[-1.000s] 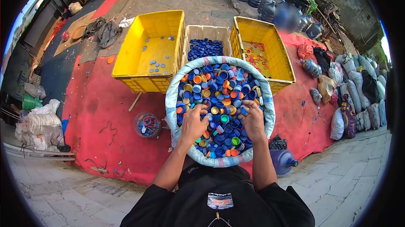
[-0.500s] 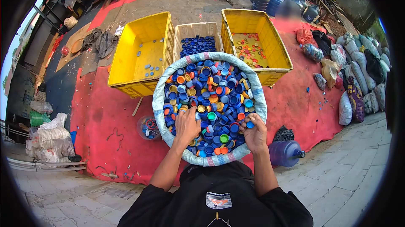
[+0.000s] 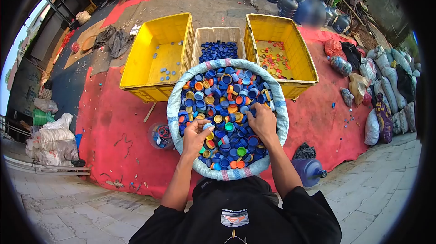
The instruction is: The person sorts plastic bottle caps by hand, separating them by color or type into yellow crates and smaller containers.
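A round sack (image 3: 278,146) with a rolled light-blue rim is full of bottle caps (image 3: 227,94), mostly blue, with orange, yellow and green ones. Over its left part, my left hand (image 3: 195,135) pinches a pale blue cap (image 3: 208,126) between thumb and fingers. At the right side my right hand (image 3: 262,123) reaches down among the caps, its fingers bent together; what they grip, if anything, is hidden.
Beyond the sack stand a left yellow crate (image 3: 156,58) with a few pale caps, a whitish crate (image 3: 219,30) of blue caps, and a right yellow crate (image 3: 279,35) of red and orange caps. A big bottle (image 3: 306,171) lies at right.
My left hand has turned and lifted, now showing a pale blue cap. My right hand has moved up and left; the blue cap formerly at its fingertips no longer shows. The view has shifted slightly.
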Demonstrator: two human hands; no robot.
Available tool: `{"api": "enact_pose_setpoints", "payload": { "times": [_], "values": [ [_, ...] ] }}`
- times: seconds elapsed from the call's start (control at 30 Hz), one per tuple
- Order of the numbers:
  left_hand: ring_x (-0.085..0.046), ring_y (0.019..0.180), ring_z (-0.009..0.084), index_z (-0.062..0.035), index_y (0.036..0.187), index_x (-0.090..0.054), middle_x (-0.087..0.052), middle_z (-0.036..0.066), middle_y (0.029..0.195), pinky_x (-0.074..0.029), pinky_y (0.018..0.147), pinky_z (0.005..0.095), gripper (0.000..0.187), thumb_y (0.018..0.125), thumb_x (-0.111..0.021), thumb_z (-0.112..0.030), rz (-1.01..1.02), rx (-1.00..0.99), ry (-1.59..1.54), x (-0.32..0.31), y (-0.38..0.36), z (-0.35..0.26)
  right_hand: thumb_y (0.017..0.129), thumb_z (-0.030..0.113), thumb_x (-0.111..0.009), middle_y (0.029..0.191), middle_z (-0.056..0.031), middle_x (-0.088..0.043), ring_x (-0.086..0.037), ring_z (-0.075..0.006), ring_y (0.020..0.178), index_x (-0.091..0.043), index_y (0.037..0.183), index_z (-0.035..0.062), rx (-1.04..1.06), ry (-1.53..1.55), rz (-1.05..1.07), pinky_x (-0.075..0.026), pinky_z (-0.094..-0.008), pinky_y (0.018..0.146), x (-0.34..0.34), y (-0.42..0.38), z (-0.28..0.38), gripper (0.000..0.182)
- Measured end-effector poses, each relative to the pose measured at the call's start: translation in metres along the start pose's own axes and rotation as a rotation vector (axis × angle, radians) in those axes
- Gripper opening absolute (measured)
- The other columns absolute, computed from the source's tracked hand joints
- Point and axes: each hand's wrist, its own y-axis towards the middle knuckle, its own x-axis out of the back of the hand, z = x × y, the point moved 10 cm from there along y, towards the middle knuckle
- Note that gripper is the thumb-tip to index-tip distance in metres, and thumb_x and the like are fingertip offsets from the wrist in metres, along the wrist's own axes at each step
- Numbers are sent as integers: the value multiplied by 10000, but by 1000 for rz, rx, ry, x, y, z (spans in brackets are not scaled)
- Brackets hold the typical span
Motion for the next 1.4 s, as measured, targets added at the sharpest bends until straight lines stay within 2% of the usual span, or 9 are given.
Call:
{"api": "enact_pose_setpoints", "payload": {
  "times": [0.1,0.2,0.27,0.43,0.7,0.97,1.27,1.3,1.4],
  "values": [
    [-614,884,136,-60,1079,-576,-627,46,990,-504,801,305,233,868,-663,-20,23,110,-585,9,-16,4,764,303,-740,761,-166,-634,-653,-355,708,-656,826,18,63,-163,-12,-521,-455,633,-14,8,10,304],
    [-601,928,168,-62,1060,-579,-618,56,982,-506,824,352,142,919,-591,-75,-1,133,-862,24,-30,6,759,341,-747,780,-172,-651,-657,-341,705,-649,800,-2,26,-262,5,-516,-444,634,-21,10,12,360],
    [-596,895,196,-42,1044,-579,-597,67,918,-503,831,363,162,942,-571,-167,10,96,-1005,33,-37,6,761,366,-746,798,-171,-660,-663,-334,719,-642,821,-9,20,-321,13,-512,-436,647,-26,9,16,394],
    [-564,744,135,-61,972,-585,-567,17,822,-483,697,313,155,949,-593,-214,-53,188,-1110,50,-48,24,755,389,-753,828,-169,-667,-663,-334,776,-644,858,-14,9,-402,43,-502,-443,694,-34,13,21,430],
    [-462,551,32,-64,923,-576,-530,-24,700,-361,478,196,133,880,-691,-116,-257,54,-470,70,-55,9,757,370,-752,841,-152,-668,-651,-328,790,-644,864,8,-8,-400,17,-462,-460,702,-35,15,13,393],
    [-438,527,13,-31,913,-602,-555,-13,755,-342,471,184,146,875,-701,-131,-265,45,-330,64,-56,5,772,351,-736,929,-153,-649,-645,-324,880,-640,949,11,-111,-382,70,-397,-494,773,-38,8,18,395],
    [-453,556,24,-27,918,-617,-577,-6,758,-362,493,201,143,871,-701,-132,-280,-9,-164,70,-60,0,710,233,-689,869,-232,-690,-672,-388,815,-659,952,17,-164,-315,143,-506,-504,725,-44,19,-2,325],
    [-443,551,17,-36,914,-614,-571,-10,756,-351,490,191,144,867,-708,-135,-287,-38,-122,72,-57,1,731,143,-574,838,-221,-695,-677,-392,782,-658,897,-4,-150,-293,144,-468,-540,722,-42,19,3,237],
    [-517,595,62,-15,951,-627,-621,28,769,-408,534,233,199,840,-729,-145,-284,-131,112,75,-56,-11,732,150,-581,829,-210,-696,-676,-389,779,-656,892,-1,-152,-301,136,-466,-543,724,-46,22,-4,233]
  ]
}}
